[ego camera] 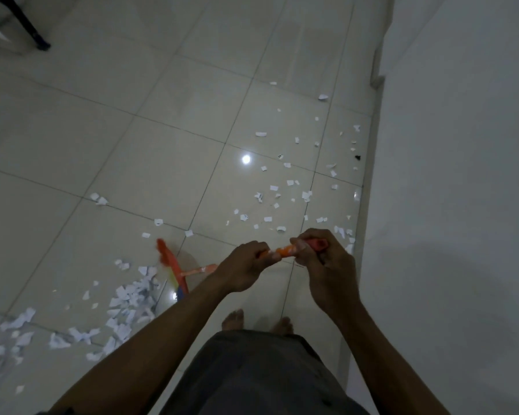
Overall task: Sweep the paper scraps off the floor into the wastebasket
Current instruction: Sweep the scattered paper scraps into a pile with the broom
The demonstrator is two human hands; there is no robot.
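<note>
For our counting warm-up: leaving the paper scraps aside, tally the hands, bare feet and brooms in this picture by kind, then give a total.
Hands: 2, left hand and right hand, both gripping the handle
Bare feet: 2, left foot and right foot
Brooms: 1, the orange broom
Total: 5

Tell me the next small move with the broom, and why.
Probably swing the broom head over to the loose scraps near the wall and draw them left to the pile. The left hand and right hand grip the handle, the head sits beside the pile, and those scraps lie scattered.
</note>
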